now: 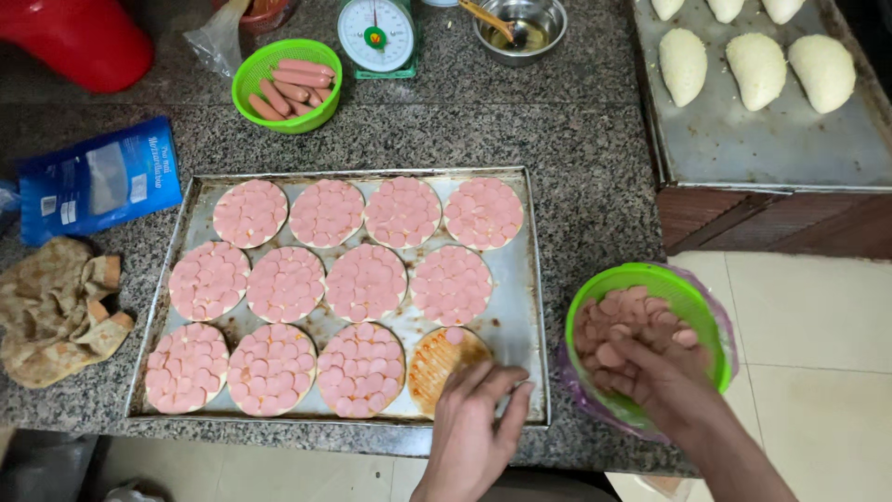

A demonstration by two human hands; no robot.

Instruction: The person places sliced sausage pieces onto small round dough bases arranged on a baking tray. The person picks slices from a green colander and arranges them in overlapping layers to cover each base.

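Eleven of twelve bases on the tray (534, 279) are covered. My left hand (474, 428), fingers loosely spread, lays slices on the last base (437, 358); my right hand (650, 376) grips slices inside the bowl (692, 293).

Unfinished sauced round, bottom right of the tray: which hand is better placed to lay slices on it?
Left hand: it rests on that sauced round. The right hand is in the green basket of sausage slices.
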